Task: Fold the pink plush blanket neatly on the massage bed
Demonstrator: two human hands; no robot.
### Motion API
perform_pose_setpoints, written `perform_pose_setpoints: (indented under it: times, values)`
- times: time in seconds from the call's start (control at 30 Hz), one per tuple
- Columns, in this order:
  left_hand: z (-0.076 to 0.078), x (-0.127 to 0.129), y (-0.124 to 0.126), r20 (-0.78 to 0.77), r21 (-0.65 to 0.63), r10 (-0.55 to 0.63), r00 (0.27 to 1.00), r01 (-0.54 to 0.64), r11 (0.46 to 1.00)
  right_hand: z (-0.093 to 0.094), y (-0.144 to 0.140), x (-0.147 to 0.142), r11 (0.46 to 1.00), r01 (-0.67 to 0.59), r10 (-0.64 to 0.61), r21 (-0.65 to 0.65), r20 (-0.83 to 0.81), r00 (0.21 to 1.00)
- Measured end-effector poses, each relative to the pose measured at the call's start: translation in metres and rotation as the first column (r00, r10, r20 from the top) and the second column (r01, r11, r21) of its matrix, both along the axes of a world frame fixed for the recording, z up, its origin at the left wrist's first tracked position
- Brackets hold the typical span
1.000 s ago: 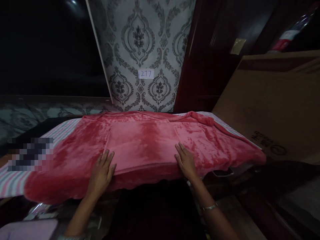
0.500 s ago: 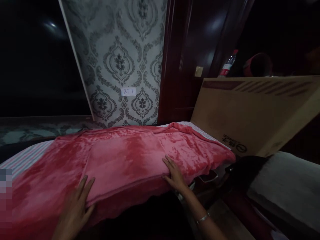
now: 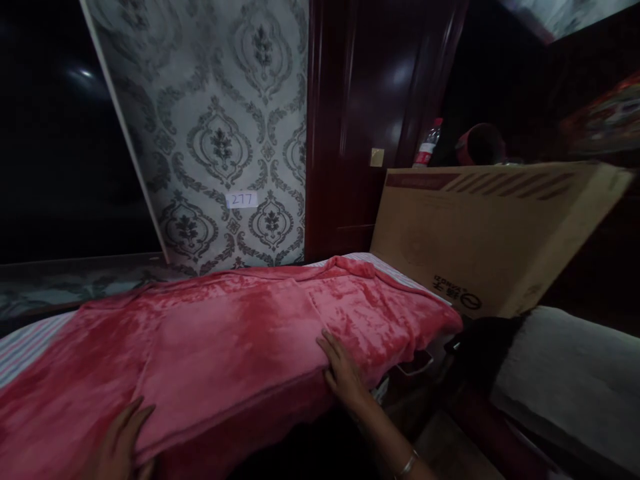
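Observation:
A red plush cloth (image 3: 375, 313), whose exact kind I cannot make out, is spread over a striped surface (image 3: 35, 343). A smooth, lighter pink panel (image 3: 225, 360) lies in its middle. My left hand (image 3: 120, 437) rests at the panel's near left corner, its fingers stretched out and its lower part cut off by the frame. On the panel's right side lies my right hand (image 3: 343, 370), fingers extended over the plush and thumb by the near edge. A bracelet (image 3: 407, 463) is around the right wrist.
A large cardboard box (image 3: 470, 233) stands to the right, with a red-capped bottle (image 3: 428, 143) showing above its top edge. Grey fluffy fabric (image 3: 575, 387) is at lower right. Behind are patterned wallpaper (image 3: 215, 140), a paper marked 277 (image 3: 242, 199) and a dark screen (image 3: 55, 147).
The whole view has shifted, so the scene appears further left and lower. Both hands remain at nearly the same spots on the cloth, and the left one now shows less.

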State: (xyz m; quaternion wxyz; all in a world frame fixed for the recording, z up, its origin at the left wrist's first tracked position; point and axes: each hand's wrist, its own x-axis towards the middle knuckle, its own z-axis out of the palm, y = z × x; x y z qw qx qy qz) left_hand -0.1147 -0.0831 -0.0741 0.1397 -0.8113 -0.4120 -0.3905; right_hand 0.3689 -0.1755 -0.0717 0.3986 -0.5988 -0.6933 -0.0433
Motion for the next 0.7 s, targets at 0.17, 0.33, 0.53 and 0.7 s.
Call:
perform_pose_setpoints:
  times: [0.17,0.33,0.53,0.7]
  values:
    - [0.024,0.009,-0.018,-0.010,-0.090,0.067,0.998,-0.067,0.994,-0.001,0.000,0.002,1.000,0.001,-0.001,0.007,-0.014,1.000]
    - [0.053,0.020,-0.031,-0.013,-0.047,0.086,0.996,-0.086,0.995,0.007,0.002,0.008,0.996,-0.004,0.003,0.090,0.003,1.000]
    - [0.085,0.030,-0.049,-0.071,0.039,0.089,0.994,-0.086,0.996,0.029,-0.006,0.021,0.987,0.001,-0.011,0.158,0.061,0.998]
    - [0.081,0.031,-0.059,-0.083,0.038,0.069,0.994,-0.066,0.997,0.023,-0.023,0.007,0.997,0.067,-0.071,0.038,0.109,0.991]
